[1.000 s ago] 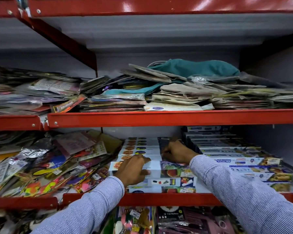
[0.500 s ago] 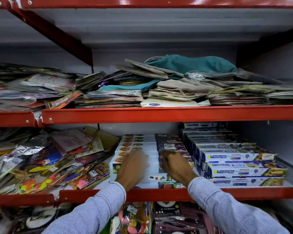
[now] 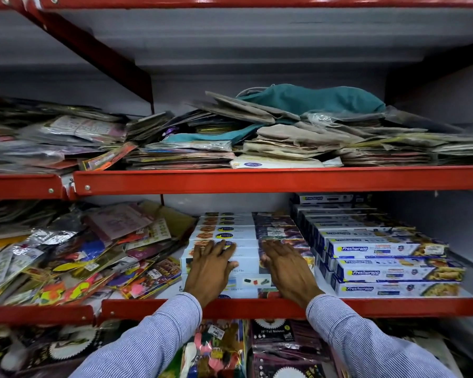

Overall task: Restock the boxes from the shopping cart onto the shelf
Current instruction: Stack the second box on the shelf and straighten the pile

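A stepped stack of long white cling-film boxes (image 3: 246,264) lies in the middle of the red-edged shelf (image 3: 257,308). My left hand (image 3: 210,268) rests flat on the stack's left half, fingers spread. My right hand (image 3: 287,264) lies flat on the right half, where the boxes carry dark fruit pictures. Neither hand grips a box. To the right stands a taller stepped stack of blue Freshwrapp boxes (image 3: 388,271). No shopping cart is in view.
Loose foil and party packets (image 3: 74,255) pile up on the shelf's left part. The shelf above holds paper bags and a teal cloth bag (image 3: 311,100). Below the shelf hang balloon packs (image 3: 273,339). A red diagonal brace (image 3: 93,50) crosses the upper left.
Both hands have drawn back from deeper in the shelf toward its front edge and now lie flat on the front boxes. The view has shifted slightly.
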